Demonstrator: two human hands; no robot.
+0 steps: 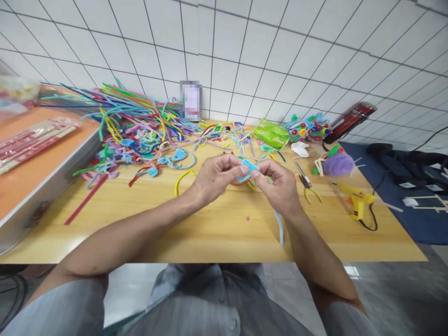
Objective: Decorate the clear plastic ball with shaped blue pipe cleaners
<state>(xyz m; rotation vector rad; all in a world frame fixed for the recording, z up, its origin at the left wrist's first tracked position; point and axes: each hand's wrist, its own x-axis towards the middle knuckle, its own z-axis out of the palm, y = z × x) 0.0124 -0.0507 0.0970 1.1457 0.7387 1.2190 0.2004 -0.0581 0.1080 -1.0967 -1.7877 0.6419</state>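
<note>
My left hand (215,179) and my right hand (278,186) meet above the middle of the wooden table (217,233). Both pinch a light blue pipe cleaner (247,169) that is rolled into a coil between the fingertips. Its loose tail (280,226) hangs down past my right wrist onto the tabletop. An orange piece shows just under the coil, partly hidden by my fingers.
A big heap of coloured pipe cleaners (140,126) covers the far left. Pliers (305,181), a yellow glue gun (355,203), a purple fuzzy ball (338,164), a green packet (271,134) and a bent yellow pipe cleaner (182,179) lie around. An orange side table (35,163) stands left.
</note>
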